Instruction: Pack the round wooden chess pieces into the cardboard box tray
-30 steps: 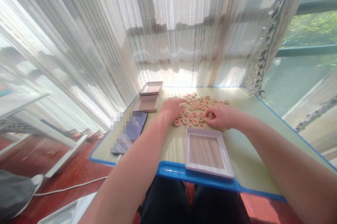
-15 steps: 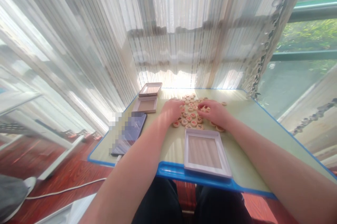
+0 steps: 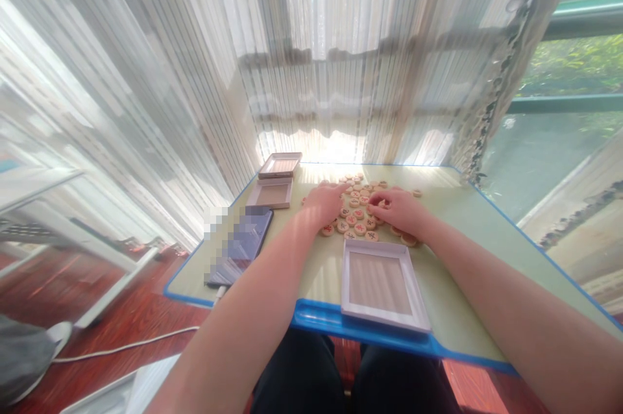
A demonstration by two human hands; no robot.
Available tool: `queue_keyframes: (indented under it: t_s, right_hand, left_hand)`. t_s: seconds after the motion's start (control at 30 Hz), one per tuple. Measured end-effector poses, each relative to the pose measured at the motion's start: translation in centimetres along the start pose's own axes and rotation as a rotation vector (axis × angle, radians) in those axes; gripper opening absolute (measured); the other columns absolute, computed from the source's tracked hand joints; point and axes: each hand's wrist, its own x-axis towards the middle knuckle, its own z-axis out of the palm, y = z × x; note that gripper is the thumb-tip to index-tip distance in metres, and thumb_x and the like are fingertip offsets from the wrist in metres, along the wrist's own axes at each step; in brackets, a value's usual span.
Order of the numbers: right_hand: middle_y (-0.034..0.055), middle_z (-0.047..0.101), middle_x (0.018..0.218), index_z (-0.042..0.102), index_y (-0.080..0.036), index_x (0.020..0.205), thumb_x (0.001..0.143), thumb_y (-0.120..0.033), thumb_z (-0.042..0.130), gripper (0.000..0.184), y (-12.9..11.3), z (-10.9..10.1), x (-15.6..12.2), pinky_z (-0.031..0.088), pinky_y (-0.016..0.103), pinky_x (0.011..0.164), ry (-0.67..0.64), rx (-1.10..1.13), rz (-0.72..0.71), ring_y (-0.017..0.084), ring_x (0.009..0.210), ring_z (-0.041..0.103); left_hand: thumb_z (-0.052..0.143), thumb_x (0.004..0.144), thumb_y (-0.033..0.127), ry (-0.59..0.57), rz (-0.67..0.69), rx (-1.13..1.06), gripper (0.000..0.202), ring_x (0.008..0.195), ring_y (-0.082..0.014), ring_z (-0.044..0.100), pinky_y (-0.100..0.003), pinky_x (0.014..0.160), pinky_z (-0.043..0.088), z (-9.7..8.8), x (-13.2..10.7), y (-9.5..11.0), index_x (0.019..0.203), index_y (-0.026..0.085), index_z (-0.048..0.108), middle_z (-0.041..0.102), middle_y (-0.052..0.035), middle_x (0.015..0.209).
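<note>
Many round wooden xiangqi pieces (image 3: 359, 230) with red or black characters lie in a loose cluster on a pale green table (image 3: 467, 258). My left hand (image 3: 325, 201) rests over the cluster's left side, fingers stretched out and touching pieces; its palm hides some. At the right side, my right hand (image 3: 399, 211) is curled, thumb and forefinger tips drawn together on a piece at the cluster's middle. More pieces lie partly hidden under and beside this hand. In front of the cluster, near the table edge, lies a shallow white box tray (image 3: 348, 284).
At the back left are another shallow box tray (image 3: 271, 193) and a box (image 3: 280, 165) behind it. A phone (image 3: 243, 242) with a white cable (image 3: 131, 340) lies on the left. The table has a blue rim with a molded groove (image 3: 316, 315). Sheer curtains (image 3: 321, 96) hang beyond.
My left hand has shifted slightly right, further over the pieces. My right thumb and forefinger have come closer together. The box trays and phone stay in place; the view has shifted slightly.
</note>
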Motion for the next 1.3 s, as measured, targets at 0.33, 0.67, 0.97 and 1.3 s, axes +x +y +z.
queue_keyframes:
  t_s: [0.33, 0.67, 0.97, 1.3]
  right_hand:
    - [0.0037, 0.068, 0.088, 0.07, -0.022, 0.083, 0.075, -0.024, 0.05, 0.022, 1.0, -0.4, 0.4, 0.043, 0.032, 0.081, 0.038, -0.134, -0.02, 0.022, 0.094, 0.056]
    - [0.0041, 0.068, 0.09, 0.071, -0.022, 0.087, 0.078, -0.025, 0.048, 0.025, 0.4, -0.4, 0.1, 0.042, 0.033, 0.083, -0.009, -0.193, -0.095, 0.022, 0.094, 0.055]
    - [0.0054, 0.069, 0.096, 0.071, -0.02, 0.089, 0.083, -0.025, 0.045, 0.027, -0.1, 0.0, -0.2, 0.041, 0.034, 0.082, -0.021, -0.308, -0.173, 0.024, 0.097, 0.055]
    - [0.0051, 0.069, 0.08, 0.071, -0.021, 0.083, 0.085, -0.027, 0.047, 0.025, -0.9, -0.2, -0.7, 0.039, 0.032, 0.075, 0.027, -0.387, -0.237, 0.023, 0.086, 0.056]
  left_hand:
    - [0.024, 0.09, 0.027, -0.169, 0.098, 0.025, 0.052, 0.141, -0.0244, 0.018, -0.044, 0.115, 0.017, 0.8, 1.0, 0.4, 0.141, 0.025, 0.033, 0.029, 0.0032, 0.151]
    - [0.032, 0.088, 0.024, -0.068, 0.109, 0.072, 0.039, 0.12, -0.0208, 0.047, -0.036, 0.105, 0.035, 0.9, 1.1, 0.3, 0.121, 0.022, 0.053, 0.057, -0.0041, 0.126]
    - [0.032, 0.09, 0.027, 0.043, 0.108, 0.181, 0.036, 0.103, -0.0208, 0.055, -0.033, 0.092, 0.044, 1.1, 0.9, 0.1, 0.092, 0.023, 0.068, 0.064, -0.0045, 0.105]
    - [0.036, 0.087, 0.021, -0.083, 0.097, 0.135, 0.042, 0.114, -0.018, 0.051, -0.031, 0.099, 0.04, 1.3, 1.2, 0.2, 0.12, 0.034, 0.057, 0.06, 0.0009, 0.122]
